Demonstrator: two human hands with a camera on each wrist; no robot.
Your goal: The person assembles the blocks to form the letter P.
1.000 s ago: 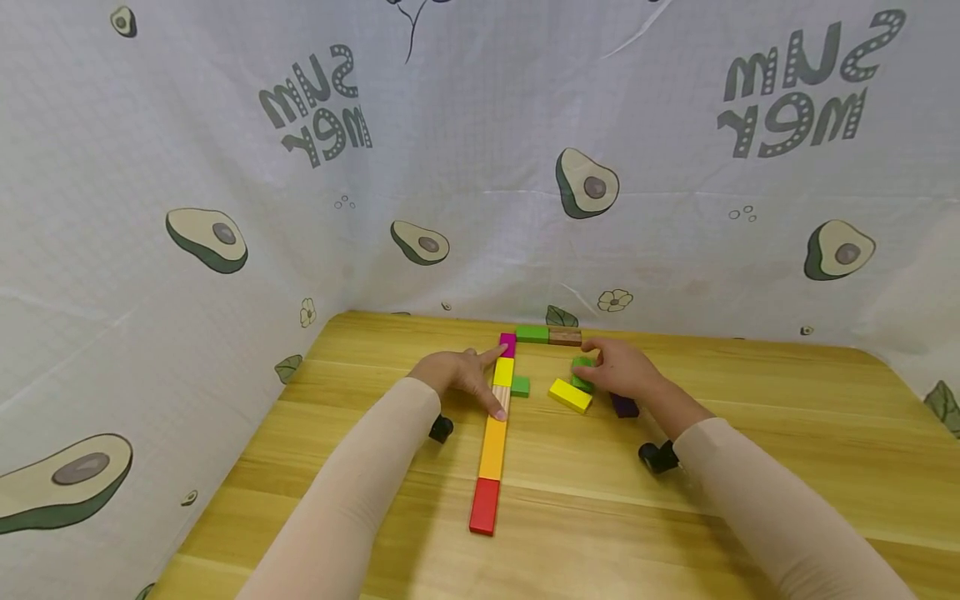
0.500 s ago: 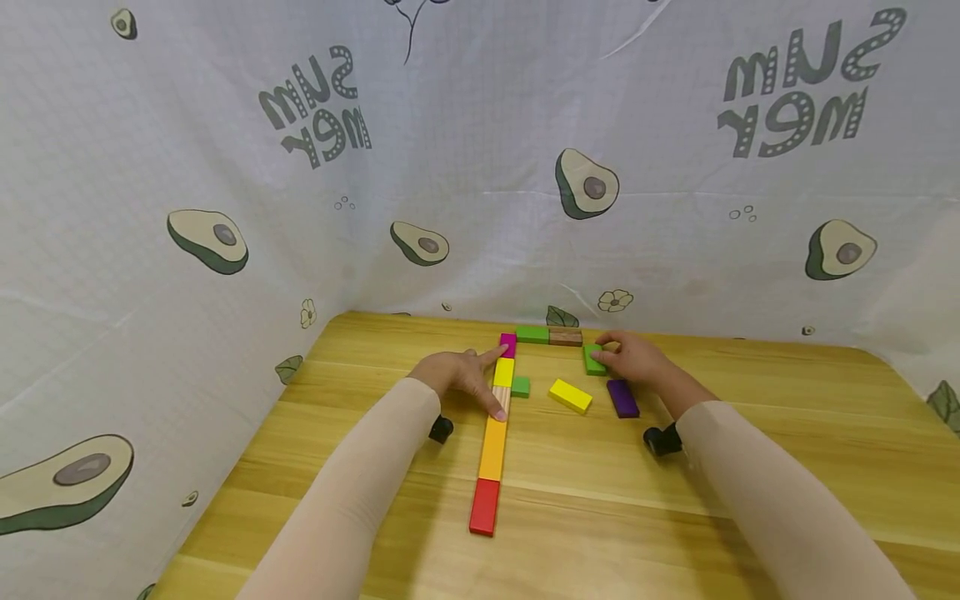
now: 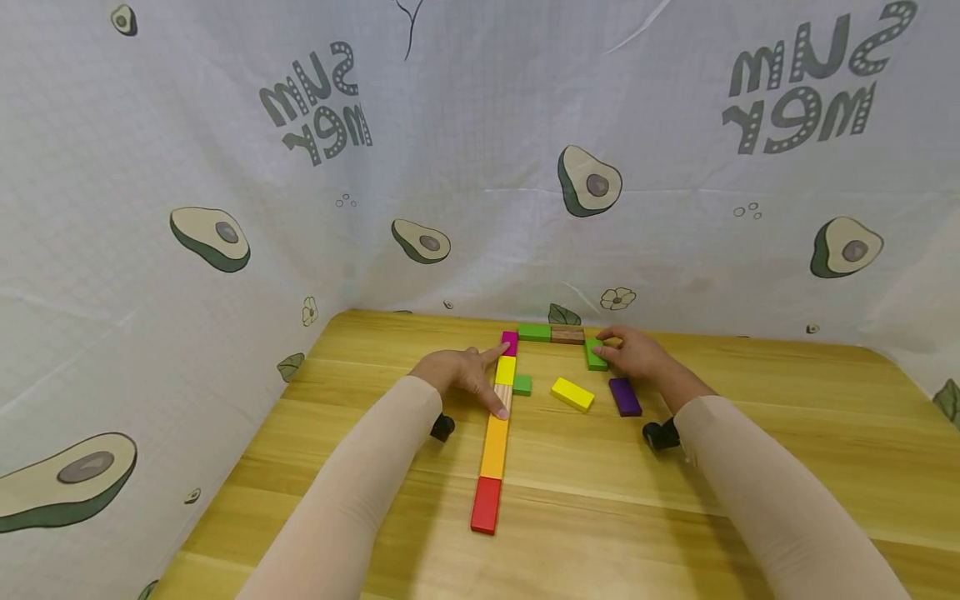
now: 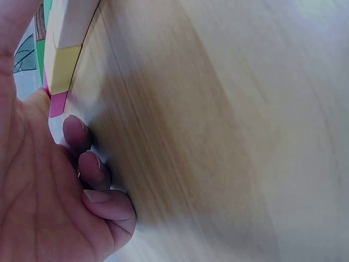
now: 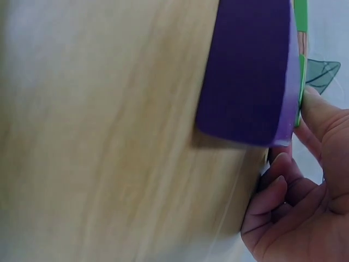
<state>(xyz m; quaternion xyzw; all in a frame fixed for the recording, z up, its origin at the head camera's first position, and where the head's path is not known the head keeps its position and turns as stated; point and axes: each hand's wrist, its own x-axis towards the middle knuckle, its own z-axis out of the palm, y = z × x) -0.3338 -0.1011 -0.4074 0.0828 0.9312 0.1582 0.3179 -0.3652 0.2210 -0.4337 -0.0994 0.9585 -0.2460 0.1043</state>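
Observation:
In the head view, a row of wooden blocks runs toward the front: a magenta block [image 3: 510, 342], a yellow block [image 3: 506, 370], a pale striped block [image 3: 503, 392], an orange block [image 3: 494, 448] and a red block [image 3: 486, 506]. My left hand [image 3: 456, 372] lies along its left side, index finger touching the magenta block, thumb at the pale and orange blocks. A green block [image 3: 535, 333] and a brown block [image 3: 567, 335] extend rightward from the far end. My right hand [image 3: 636, 353] pinches another green block [image 3: 596, 358], set lengthwise by the brown block's right end.
A smaller green block [image 3: 522, 386] touches the row's right side. Loose on the wooden table [image 3: 585, 533] lie a yellow block [image 3: 573, 394] and a purple block [image 3: 626, 397], the latter close before my right hand. A printed white cloth [image 3: 495, 275] hangs behind.
My right hand has carried the green block away from beside the yellow block, back and rightward to the brown block's end. My left hand stays in place.

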